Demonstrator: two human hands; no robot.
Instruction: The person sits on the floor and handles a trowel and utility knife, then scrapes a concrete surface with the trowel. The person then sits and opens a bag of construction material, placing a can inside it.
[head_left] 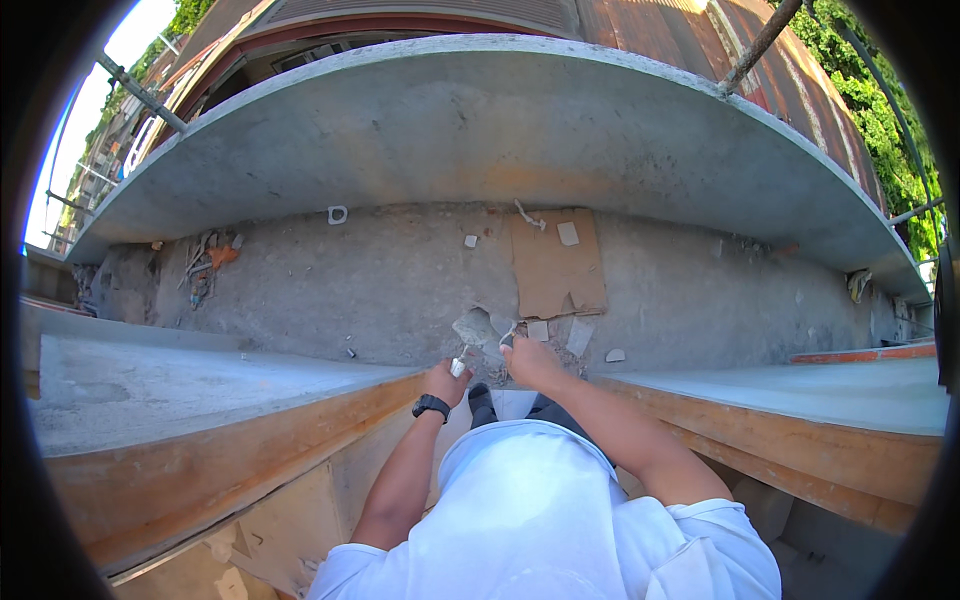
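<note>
My left hand (445,383), with a black watch on its wrist, is closed round a small white-handled tool (458,367). A thin metal part points forward from it; its exact kind is too small to tell. My right hand (533,362) is closed on a tool with a dark handle (507,339), mostly hidden by the fingers. Just ahead of both hands lies a pale grey patch like mortar (474,327) on the concrete floor. White tile pieces (538,331) lie close to my right hand.
A flattened cardboard sheet (555,265) lies ahead on the floor (380,270). Beyond it rises a curved concrete parapet (440,130). Ledges with wooden edges (250,430) flank me on both sides. Debris (207,262) is piled at the far left.
</note>
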